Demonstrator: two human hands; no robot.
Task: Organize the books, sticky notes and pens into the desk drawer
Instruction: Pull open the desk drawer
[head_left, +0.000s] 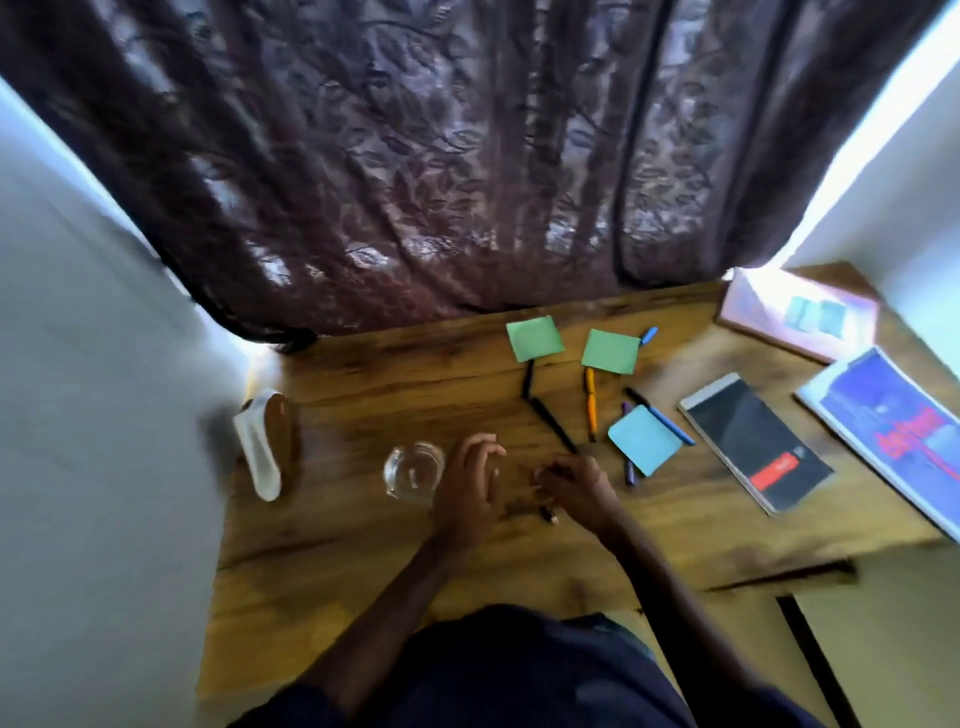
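On the wooden desk (363, 545) lie two green sticky notes (535, 338) (610, 352) and a blue sticky pad (647, 439). Around them are an orange pen (590, 402), a blue pen (662, 418), a purple pen (630, 470), another blue pen (648, 335) and two black pens (527, 379) (553, 423). At the right lie a black notebook (756, 441), a blue book (893, 431) and a pink book (800, 319). My right hand (579, 488) is curled around a small black pen (548, 514). My left hand (470, 483) hovers with its fingers apart. No drawer is clearly visible.
A clear drinking glass (413, 470) stands just left of my left hand. A white and brown object (265, 441) lies at the desk's left edge. A dark patterned curtain (441, 182) hangs behind the desk, with walls on both sides.
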